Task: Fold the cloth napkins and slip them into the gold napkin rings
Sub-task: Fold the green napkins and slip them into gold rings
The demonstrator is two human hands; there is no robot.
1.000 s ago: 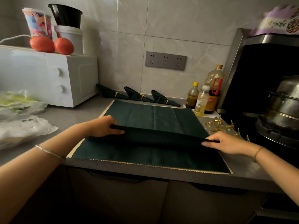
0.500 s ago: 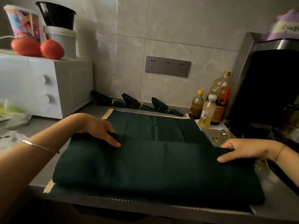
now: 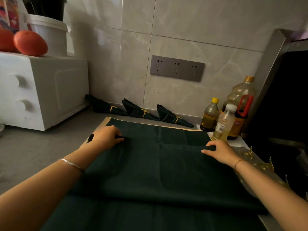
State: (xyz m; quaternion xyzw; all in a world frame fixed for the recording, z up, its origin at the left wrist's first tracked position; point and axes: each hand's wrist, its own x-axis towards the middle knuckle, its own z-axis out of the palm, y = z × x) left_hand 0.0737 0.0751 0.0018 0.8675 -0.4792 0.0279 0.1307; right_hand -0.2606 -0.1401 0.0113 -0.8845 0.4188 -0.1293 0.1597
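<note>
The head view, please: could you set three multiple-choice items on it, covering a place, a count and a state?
1. Where do the ringed napkins lie? A in a basket; B against the wall; C on a plate.
2. How many are there? A two; B five; C three.
3. How do the left hand and right hand meet the open napkin? A pinching its fold; B hovering above; C lying beside it.
Answers: B, they line the wall's foot; C, three gold rings show; A, fingers curl on the fold.

The napkin (image 3: 158, 172) edge, left hand (image 3: 106, 137) and right hand (image 3: 220, 151) farther forward, nearer the wall (image 3: 116, 64) than before.
</note>
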